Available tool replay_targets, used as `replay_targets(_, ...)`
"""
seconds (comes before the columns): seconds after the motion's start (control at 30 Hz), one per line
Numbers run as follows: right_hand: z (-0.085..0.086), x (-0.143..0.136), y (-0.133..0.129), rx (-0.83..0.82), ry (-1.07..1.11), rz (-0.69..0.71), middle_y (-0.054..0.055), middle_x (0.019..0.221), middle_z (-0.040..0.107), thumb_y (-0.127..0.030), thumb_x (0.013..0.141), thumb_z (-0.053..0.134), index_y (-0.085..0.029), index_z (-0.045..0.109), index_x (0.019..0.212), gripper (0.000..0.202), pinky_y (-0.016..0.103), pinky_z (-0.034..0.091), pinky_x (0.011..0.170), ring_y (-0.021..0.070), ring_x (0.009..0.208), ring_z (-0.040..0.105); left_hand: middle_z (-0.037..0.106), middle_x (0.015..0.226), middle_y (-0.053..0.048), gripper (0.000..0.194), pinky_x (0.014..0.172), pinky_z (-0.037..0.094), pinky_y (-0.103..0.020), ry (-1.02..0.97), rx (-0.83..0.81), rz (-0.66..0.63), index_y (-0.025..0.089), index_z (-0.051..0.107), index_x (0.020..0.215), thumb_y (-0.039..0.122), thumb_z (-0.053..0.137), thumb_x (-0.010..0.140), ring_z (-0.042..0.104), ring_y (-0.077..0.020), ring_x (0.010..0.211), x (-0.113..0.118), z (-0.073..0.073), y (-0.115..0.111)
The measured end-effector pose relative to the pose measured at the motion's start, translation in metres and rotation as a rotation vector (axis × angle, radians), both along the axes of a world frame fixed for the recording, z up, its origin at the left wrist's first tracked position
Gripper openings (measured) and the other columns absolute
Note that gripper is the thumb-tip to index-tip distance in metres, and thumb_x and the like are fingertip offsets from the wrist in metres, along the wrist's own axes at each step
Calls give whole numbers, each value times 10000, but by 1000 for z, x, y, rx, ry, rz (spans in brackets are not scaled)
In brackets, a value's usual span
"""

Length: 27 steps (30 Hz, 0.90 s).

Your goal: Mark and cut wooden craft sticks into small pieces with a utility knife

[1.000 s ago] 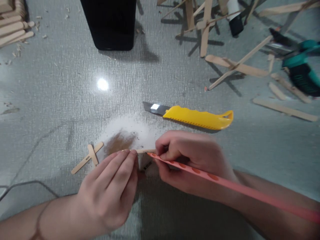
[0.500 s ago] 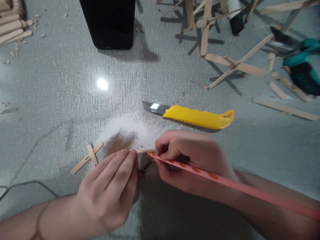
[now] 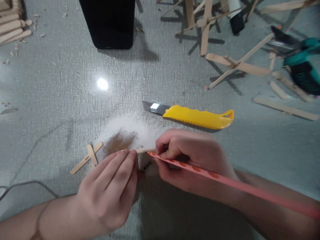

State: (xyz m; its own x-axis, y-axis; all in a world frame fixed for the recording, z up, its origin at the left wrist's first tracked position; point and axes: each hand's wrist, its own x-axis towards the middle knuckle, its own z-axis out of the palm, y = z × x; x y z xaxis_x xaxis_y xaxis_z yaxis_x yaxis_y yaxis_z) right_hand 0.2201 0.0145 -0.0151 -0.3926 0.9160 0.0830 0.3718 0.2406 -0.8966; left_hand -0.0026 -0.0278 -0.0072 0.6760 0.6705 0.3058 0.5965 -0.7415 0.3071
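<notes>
My left hand (image 3: 112, 186) is closed on the left part of a thin wooden craft stick (image 3: 142, 151), its fingertips bent over the wood. Between the fingers of my right hand (image 3: 185, 160) is a pink pencil (image 3: 202, 172) with darker oval spots. The pencil's tip touches the stick just right of my left fingertips. Behind my knuckles lies a yellow utility knife (image 3: 197, 116), its blade out and pointing left. Two small crossed craft sticks (image 3: 87, 158) rest left of my left hand. A white patch with a brown smear (image 3: 120, 143) spreads beneath the work.
A black box-like object (image 3: 112, 25) stands at the back. Joined stick pieces (image 3: 237, 65), loose sticks (image 3: 285, 108) and teal-handled pliers (image 3: 305, 66) occupy the right. Stacked sticks (image 3: 12, 28) lie at the far left; a cable (image 3: 32, 181) runs near my left forearm.
Almost nothing differs. The pencil's rear end has shifted very slightly, while its tip stays at the stick and my left hand holds still.
</notes>
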Motion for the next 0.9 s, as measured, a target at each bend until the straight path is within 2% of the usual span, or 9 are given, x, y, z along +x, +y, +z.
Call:
replay_targets(0.3,1,-1,2,0,5,-8,-43,718,623,-45,718,628,-240,427,718,281,239,439,477,103,557,561,709,1162,-231,183,882,672,-451,4,-2,-2,-38,714,1022,27,710,851,692,-345,1105,1,0,1)
replay_targets(0.47,1,0,0,7,46,-14,-36,716,615,-52,778,613,-236,487,754,225,230,472,537,100,590,574,712,1154,-223,148,890,668,-456,-3,-8,1,-30,706,998,19,691,860,692,-345,1107,1,0,1)
replay_targets(0.6,2,1,-2,2,34,9,-32,743,630,-42,774,613,-232,534,788,207,225,480,560,95,608,592,712,1152,-223,135,900,662,-450,-11,-15,4,-35,698,1000,10,655,880,693,-342,1105,1,1,1)
replay_targets(0.8,0,0,0,22,47,-3,-23,742,624,-59,798,614,-236,513,771,206,240,480,545,111,621,595,704,1155,-230,138,882,664,-453,3,14,-1,-35,708,989,20,691,864,690,-351,1103,1,-1,1)
replay_targets(0.9,0,1,-1,17,40,2,-29,748,622,-46,769,616,-237,492,761,228,234,474,535,105,612,588,700,1162,-235,156,886,660,-464,4,15,-3,-37,708,999,27,708,856,689,-354,1104,0,-2,0)
